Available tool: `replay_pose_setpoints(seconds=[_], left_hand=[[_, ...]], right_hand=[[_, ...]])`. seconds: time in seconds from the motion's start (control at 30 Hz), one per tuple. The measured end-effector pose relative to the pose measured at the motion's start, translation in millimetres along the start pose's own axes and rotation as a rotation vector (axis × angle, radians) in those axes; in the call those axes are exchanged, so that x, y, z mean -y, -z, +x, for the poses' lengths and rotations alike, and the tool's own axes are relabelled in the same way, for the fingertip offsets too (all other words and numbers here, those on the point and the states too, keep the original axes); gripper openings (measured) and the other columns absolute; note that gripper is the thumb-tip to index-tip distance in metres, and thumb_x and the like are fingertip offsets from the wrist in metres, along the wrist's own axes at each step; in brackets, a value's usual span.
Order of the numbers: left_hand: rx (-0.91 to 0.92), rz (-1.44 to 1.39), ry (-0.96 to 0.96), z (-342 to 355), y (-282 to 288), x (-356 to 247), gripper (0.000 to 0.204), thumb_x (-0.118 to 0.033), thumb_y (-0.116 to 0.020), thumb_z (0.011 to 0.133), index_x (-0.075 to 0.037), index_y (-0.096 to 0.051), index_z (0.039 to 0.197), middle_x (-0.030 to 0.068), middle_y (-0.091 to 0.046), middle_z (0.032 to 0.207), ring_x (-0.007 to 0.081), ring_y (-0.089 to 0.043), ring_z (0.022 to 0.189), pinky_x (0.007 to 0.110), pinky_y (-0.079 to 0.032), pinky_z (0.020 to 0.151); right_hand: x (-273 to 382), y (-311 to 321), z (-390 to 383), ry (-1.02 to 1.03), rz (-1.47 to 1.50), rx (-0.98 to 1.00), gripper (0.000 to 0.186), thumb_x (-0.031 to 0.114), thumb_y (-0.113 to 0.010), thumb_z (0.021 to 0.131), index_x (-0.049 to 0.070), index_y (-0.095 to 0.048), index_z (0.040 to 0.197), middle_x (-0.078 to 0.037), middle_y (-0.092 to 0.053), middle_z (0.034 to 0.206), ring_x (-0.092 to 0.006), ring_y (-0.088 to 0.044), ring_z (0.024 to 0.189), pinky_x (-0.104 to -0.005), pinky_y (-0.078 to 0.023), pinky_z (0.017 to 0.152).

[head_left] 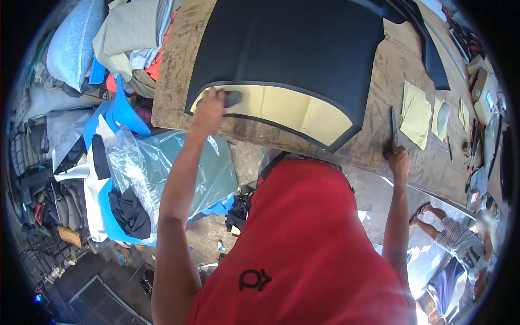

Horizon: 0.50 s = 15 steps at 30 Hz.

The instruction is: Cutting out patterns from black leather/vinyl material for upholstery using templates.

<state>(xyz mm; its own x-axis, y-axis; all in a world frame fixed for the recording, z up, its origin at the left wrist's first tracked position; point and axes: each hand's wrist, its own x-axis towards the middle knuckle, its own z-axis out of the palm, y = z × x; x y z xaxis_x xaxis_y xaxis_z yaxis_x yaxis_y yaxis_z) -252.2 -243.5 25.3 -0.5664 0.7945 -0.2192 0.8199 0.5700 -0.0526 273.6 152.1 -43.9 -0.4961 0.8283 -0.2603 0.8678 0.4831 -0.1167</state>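
Observation:
A sheet of black material lies across the wooden table. On its near edge rests a curved pale yellow paper pattern, with a black border showing around it. My left hand is closed on a dark block-like object over the pattern's left end; its kind is unclear. Near the table's front edge, right of the sheet, my right hand grips a pair of scissors. Their blades point away from me and look closed.
Yellow paper pieces and a thin dark tool lie on the table's right side. A black strip curves at the far right. Plastic-wrapped green material and a blue pillow are at left. Another person is at lower right.

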Motion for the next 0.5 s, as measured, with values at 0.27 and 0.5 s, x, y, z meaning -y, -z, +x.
replay_pose_setpoints(seconds=[0.27,0.5], left_hand=[[-0.049,-0.083,-0.122,12,-31,72,0.054,-0.014,-0.078,0.084,-0.001,-0.054,0.131,0.0199,-0.054,0.128,0.0392,-0.057,0.118,0.048,-0.056,0.097],[0.231,0.034,-0.325,41,-23,86,0.078,-0.028,-0.083,0.078,-0.002,-0.048,0.142,0.0182,-0.051,0.138,0.0426,-0.053,0.126,0.049,-0.048,0.109]], right_hand=[[115,5,-28,0.026,0.078,-0.363,0.043,0.018,-0.073,0.084,0.017,-0.076,0.127,-0.015,-0.074,0.100,-0.0358,-0.072,0.082,-0.0436,-0.058,0.072],[325,-1,-65,0.248,0.586,-0.029,0.028,0.009,-0.072,0.085,0.008,-0.080,0.111,-0.013,-0.070,0.103,-0.0273,-0.072,0.082,-0.0374,-0.057,0.073]])
